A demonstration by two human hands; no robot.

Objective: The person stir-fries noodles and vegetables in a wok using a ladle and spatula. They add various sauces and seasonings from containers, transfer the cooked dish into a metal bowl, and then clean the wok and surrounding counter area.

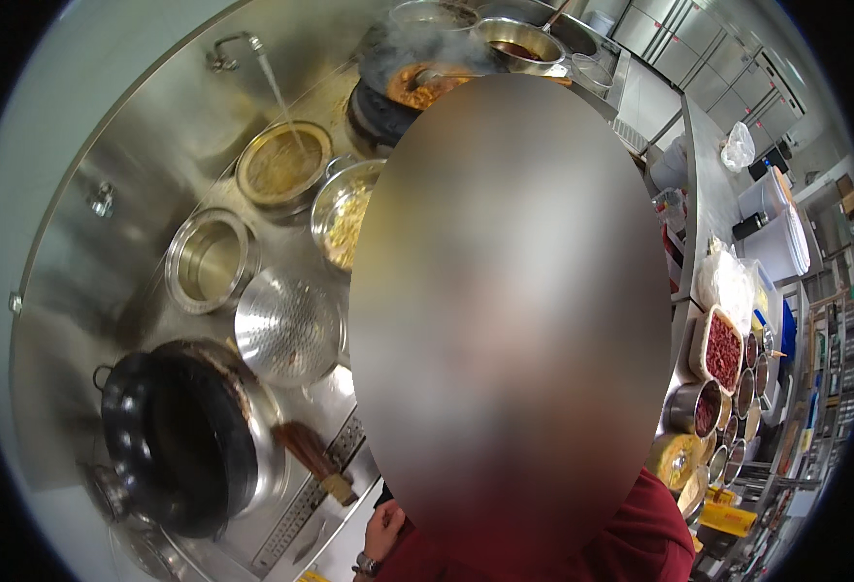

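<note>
Neither of my hands can be made out in view. Close before the camera is a person in a dark red top (652, 527), the head area blurred. That person's hand (383, 531), with a wristwatch, is at the bottom; whether it holds anything is unclear. To the left, a black wok (176, 440) stands tilted on the steel range beside a brown bristle brush (314, 458). A perforated metal strainer (289, 327) lies near a steel pot of liquid (212, 262). Water runs from a faucet (241, 49) into another pot (285, 167). Food steams in a far wok (423, 80).
A metal bowl of pale yellow food (347, 214) is partly hidden by the blurred area. A steel bowl of dark liquid (520, 47) stands at the top. Along the right counter are a tray of red food pieces (722, 349), several metal containers (696, 407) and white tubs (776, 244).
</note>
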